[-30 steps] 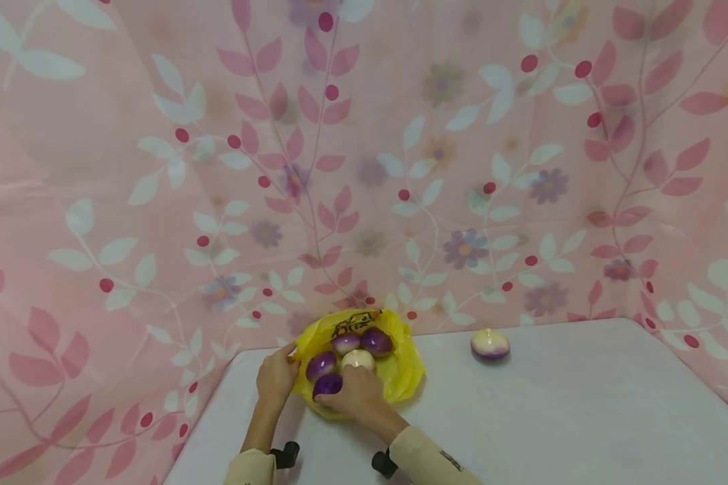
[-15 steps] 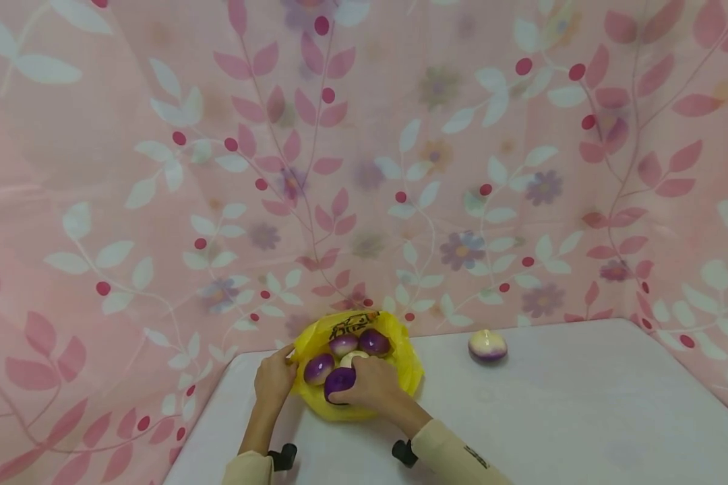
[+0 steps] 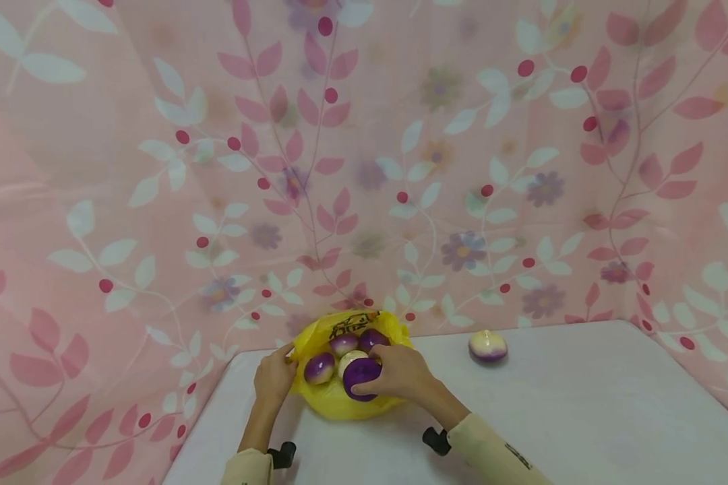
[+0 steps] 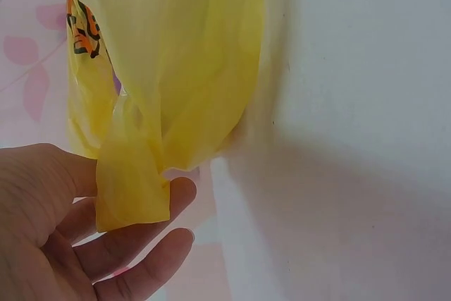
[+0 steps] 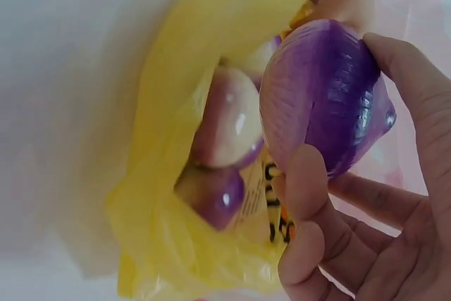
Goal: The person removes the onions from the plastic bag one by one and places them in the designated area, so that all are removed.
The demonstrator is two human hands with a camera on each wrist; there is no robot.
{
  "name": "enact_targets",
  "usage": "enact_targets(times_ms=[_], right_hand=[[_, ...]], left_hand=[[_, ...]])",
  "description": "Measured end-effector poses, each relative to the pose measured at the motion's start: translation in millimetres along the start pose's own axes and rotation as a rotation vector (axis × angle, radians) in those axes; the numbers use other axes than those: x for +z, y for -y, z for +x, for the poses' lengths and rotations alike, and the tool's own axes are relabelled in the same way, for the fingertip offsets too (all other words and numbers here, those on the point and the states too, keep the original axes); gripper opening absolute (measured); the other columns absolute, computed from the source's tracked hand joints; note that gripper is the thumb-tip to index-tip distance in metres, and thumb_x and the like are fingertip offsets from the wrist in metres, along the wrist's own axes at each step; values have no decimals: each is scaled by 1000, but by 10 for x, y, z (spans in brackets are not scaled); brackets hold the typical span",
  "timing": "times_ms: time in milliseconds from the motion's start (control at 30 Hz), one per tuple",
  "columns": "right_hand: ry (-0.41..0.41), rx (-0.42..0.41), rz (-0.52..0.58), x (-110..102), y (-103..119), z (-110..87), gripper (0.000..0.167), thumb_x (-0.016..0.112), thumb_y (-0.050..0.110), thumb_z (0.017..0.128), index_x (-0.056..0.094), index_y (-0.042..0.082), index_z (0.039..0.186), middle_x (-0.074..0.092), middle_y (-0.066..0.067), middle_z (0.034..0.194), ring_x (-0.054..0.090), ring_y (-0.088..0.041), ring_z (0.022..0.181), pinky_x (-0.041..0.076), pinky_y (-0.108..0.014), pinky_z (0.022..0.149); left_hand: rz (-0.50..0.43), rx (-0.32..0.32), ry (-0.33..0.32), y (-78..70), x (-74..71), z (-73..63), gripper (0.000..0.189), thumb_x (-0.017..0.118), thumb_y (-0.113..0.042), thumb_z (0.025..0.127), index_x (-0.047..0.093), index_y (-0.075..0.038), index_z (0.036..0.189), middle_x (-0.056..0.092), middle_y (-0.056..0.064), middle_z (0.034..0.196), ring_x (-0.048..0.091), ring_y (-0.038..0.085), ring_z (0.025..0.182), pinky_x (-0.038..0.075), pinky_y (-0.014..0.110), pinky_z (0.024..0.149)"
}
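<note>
In the head view my right hand [image 3: 403, 372] holds a glossy purple onion [image 3: 361, 379] over the mouth of a yellow plastic bag [image 3: 327, 407]. The right wrist view shows this ridged onion [image 5: 328, 100], paler on one side, gripped between thumb and fingers. My left hand [image 3: 274, 377] pinches the bag's left edge; up close in the left wrist view, a loose flap of the bag [image 4: 134, 195] hangs between its thumb and fingers. Several purple-and-cream onions lie in the bag, among them one at its left [image 3: 319, 368] and one at the back [image 3: 344, 344].
Another cream-and-purple onion [image 3: 488, 346] sits on the white table [image 3: 552, 404], right of the bag near the back edge. A pink floral cloth [image 3: 364, 202] hangs behind the table.
My right hand has lifted the purple onion from the bag's front left and carried it rightward, across the cream onion. The left hand stays at the bag's edge.
</note>
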State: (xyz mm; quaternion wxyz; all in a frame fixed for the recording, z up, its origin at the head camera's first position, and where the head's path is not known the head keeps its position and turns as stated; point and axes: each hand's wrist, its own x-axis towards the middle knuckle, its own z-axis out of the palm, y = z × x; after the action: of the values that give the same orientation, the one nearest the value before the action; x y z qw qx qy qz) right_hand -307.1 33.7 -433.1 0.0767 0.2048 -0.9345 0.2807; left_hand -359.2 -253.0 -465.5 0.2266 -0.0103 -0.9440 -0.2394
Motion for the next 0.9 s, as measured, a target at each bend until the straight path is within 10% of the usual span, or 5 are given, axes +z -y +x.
enact_targets(times_ms=[900], right_hand=[[10,2,78,-475,-715,-361,56,79,65,68,68,27,109,64,8,84,54,-11,75,45,-32,64]], left_hand=[[-21,-11,4,23,-5,-9,38,70,-8,87,68,-4,124,73,19,95,69,31,70,52,40,53]])
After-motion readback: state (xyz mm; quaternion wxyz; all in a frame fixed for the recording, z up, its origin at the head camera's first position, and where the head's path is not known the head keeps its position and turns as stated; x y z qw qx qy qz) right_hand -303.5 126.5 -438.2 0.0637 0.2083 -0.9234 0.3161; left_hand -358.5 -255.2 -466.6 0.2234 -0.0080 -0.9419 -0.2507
